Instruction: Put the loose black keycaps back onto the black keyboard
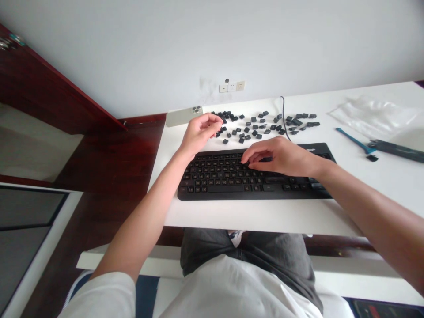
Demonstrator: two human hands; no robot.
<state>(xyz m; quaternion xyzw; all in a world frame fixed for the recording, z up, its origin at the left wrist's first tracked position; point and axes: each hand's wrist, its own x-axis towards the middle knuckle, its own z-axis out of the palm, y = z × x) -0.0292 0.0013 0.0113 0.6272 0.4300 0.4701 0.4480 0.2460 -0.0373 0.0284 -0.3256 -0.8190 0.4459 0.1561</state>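
A black keyboard (pixel 225 189) lies on the white table, its left part showing rows of keys. My right hand (pixel 280 157) is over its upper middle, thumb and index finger closed around what looks like a small black keycap (pixel 247 164) at key level. The hand covers part of the keys behind it. Beyond the keyboard's upper left corner, my left hand (pixel 200 132) is raised in a pinch beside the scattered black keycaps (pixel 255 132). Whatever sits between its fingertips is too small to make out.
A pale phone (pixel 179 117) lies at the table's back left. The keyboard's cable (pixel 284 115) runs through the keycaps. To the right are a blue brush (pixel 354 140), a dark long object (pixel 397 149) and a clear plastic bag (pixel 374 115). Wall sockets (pixel 232 86) are behind.
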